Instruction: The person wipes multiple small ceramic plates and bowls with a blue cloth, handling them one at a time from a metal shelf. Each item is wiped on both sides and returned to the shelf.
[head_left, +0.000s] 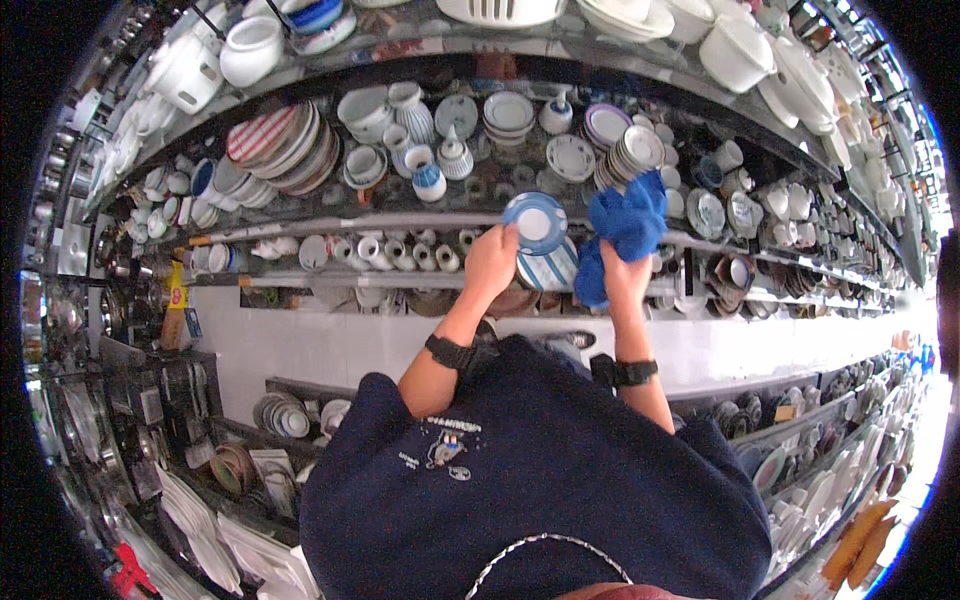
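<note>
My left hand (491, 262) grips the left edge of a small blue-rimmed plate (535, 223) with a white centre, thumb on its rim. Just below that plate is a blue-and-white striped dish (548, 266); whether the hand holds it too, I cannot tell. To the right, my right hand (627, 271) is closed on a bunched blue cloth (628, 217), which hangs down past the fingers and is apart from the plate. A stack of small plates (639, 150) stands on the shelf behind the cloth.
The shelf (300, 217) before me bears a leaning stack of large plates (281, 146), a blue-and-white vase (428, 182) and a white floral plate (571, 157). Small white jugs (397, 253) line the lower shelf. White tureens (737, 54) stand above. More crockery shelves lie behind me.
</note>
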